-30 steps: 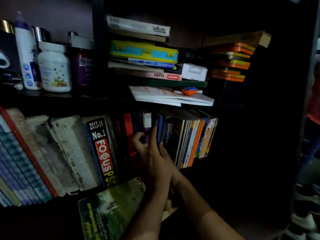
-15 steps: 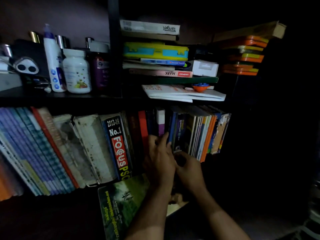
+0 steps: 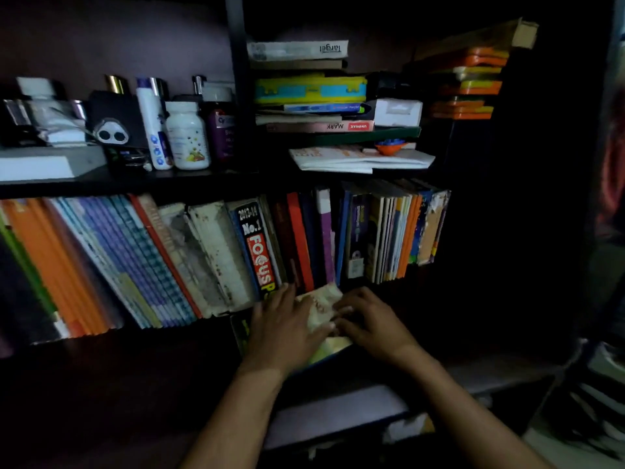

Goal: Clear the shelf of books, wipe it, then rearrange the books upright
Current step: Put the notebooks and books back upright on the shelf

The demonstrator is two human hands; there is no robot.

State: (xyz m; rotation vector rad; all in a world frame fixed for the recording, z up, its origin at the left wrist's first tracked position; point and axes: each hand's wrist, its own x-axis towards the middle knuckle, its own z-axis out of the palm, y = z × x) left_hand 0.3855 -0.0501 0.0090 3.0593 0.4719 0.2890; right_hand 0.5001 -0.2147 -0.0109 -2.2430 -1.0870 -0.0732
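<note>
- Nearest, both forearms reach up from the bottom edge toward the book shelf (image 3: 216, 328). The left hand (image 3: 284, 328) lies flat, fingers extended, on a pale worn book (image 3: 319, 304) lying at the shelf's front edge; the right hand (image 3: 368, 318) has its fingers curled onto that book's right side, apparently gripping it.
- Under the hands a second, yellowish-green cover (image 3: 333, 346) shows; how many books lie flat there cannot be made out.
- Behind the hands the row of books (image 3: 209, 258) stands or leans, the left ones tilted, with the FOCUS book (image 3: 258, 252) just left of the left hand. Whether this is still clearing or already rearranging cannot be judged; no cloth is visible.
- The shelf's right end, past the orange-spined books (image 3: 406, 238), is too dark to read.
- Farther up, bottles (image 3: 186, 137) and a flat stack of books and boxes (image 3: 311, 93) sit on the upper shelf, untouched.
- The lower shelf below the arms is mostly black.
</note>
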